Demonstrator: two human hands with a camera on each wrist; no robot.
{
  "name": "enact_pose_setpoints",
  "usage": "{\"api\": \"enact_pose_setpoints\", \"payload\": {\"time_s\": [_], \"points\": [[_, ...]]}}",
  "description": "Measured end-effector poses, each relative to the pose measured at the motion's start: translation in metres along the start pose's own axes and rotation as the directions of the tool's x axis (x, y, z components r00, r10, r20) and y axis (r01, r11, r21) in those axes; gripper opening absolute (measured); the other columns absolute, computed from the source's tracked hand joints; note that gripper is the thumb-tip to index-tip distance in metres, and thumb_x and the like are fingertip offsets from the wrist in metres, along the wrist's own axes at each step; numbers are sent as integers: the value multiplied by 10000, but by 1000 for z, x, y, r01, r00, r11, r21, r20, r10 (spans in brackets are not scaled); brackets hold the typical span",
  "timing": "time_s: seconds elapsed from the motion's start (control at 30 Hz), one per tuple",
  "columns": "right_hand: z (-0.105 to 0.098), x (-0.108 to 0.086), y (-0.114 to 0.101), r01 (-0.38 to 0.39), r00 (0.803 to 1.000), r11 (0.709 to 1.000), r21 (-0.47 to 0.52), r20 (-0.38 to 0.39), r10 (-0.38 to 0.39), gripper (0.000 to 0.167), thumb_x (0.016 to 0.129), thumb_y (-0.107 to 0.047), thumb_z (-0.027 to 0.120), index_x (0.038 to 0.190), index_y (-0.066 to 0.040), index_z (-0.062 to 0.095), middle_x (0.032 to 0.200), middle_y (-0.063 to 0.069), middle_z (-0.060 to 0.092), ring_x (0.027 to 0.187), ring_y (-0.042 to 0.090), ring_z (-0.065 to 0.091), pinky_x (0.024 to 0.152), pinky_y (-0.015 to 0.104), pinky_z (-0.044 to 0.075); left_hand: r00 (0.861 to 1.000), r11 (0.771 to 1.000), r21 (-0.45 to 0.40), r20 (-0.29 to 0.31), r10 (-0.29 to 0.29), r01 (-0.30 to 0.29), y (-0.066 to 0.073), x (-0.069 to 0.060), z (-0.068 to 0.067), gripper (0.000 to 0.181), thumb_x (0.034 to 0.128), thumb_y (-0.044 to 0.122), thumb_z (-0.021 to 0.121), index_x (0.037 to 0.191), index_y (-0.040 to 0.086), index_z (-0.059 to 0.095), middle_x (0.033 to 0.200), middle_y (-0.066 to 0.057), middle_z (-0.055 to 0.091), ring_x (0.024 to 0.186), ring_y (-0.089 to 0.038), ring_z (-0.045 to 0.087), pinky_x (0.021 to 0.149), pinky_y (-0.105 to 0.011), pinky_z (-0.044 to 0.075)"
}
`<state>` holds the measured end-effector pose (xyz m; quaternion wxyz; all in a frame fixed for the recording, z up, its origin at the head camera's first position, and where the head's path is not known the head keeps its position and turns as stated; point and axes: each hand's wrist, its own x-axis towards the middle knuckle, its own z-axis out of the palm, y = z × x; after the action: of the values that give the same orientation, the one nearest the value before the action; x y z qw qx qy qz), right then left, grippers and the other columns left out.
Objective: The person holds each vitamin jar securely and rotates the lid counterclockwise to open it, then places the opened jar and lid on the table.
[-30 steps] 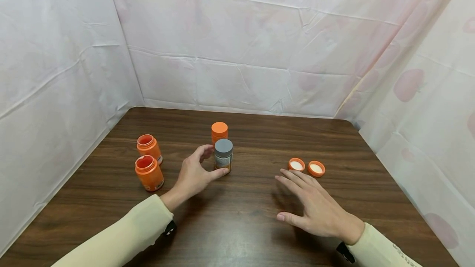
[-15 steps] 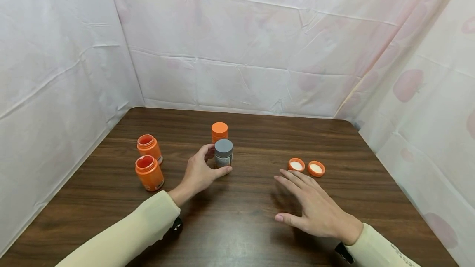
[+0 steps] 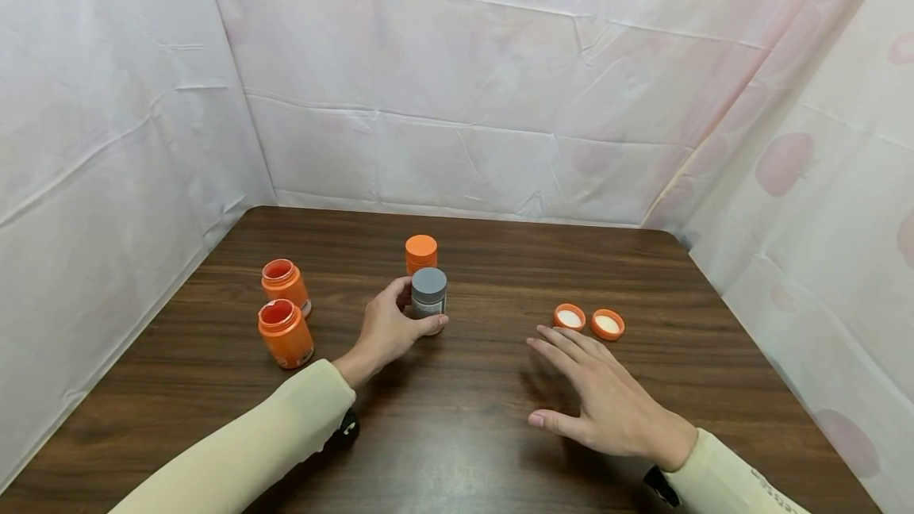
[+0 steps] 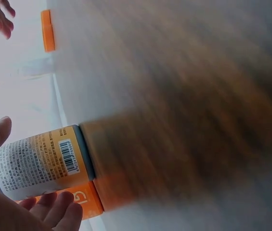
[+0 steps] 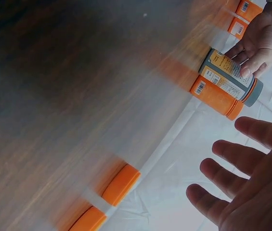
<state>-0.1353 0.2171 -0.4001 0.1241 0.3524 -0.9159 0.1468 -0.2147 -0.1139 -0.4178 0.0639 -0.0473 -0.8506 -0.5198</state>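
Observation:
My left hand (image 3: 389, 331) curls round a grey-lidded jar (image 3: 428, 292) that stands upright on the table, thumb across its near side and fingers behind. In the left wrist view, the jar (image 4: 44, 161) shows a yellow and grey label with a barcode. Just behind it stands an orange jar (image 3: 421, 252) with its orange lid on. My right hand (image 3: 607, 403) is spread above the table at the right, holding nothing. Two upturned orange lids with white insides, the left one (image 3: 570, 316) and the right one (image 3: 608, 324), lie just beyond its fingers.
Two lidless orange jars, the rear one (image 3: 286, 285) and the front one (image 3: 286, 335), stand at the left of the brown wooden table (image 3: 471, 435). Pale sheeting (image 3: 457, 86) encloses the back and sides.
My left hand has moved slightly to the right, and its thumb reaches further across the front of the grey-lidded jar. The right hand has hardly moved.

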Motion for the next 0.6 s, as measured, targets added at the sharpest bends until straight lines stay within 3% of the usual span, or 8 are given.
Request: {"api": "enact_pose_setpoints", "payload": {"time_s": [0.27,0.6], "points": [[2,0,0,-3,1000,1000,-1,4,3,841,856,-583,763,1557,-261,428,1612,-35,375,1462,226,379,1118,534,319,999,999,3,13,-48,47,2,2,3,692,782,243,922,1382,128,598,1259,-72,680,1148,-260,641,982,-469,503],[2,1,0,-2,1000,1000,6,1,2,835,859,-577,763,1553,-251,434,1605,-33,385,1451,246,396,1117,535,322,999,999,-7,17,-33,33,3,2,1,607,822,232,887,1356,117,625,1258,-77,690,1161,-263,650,979,-473,518]]}}
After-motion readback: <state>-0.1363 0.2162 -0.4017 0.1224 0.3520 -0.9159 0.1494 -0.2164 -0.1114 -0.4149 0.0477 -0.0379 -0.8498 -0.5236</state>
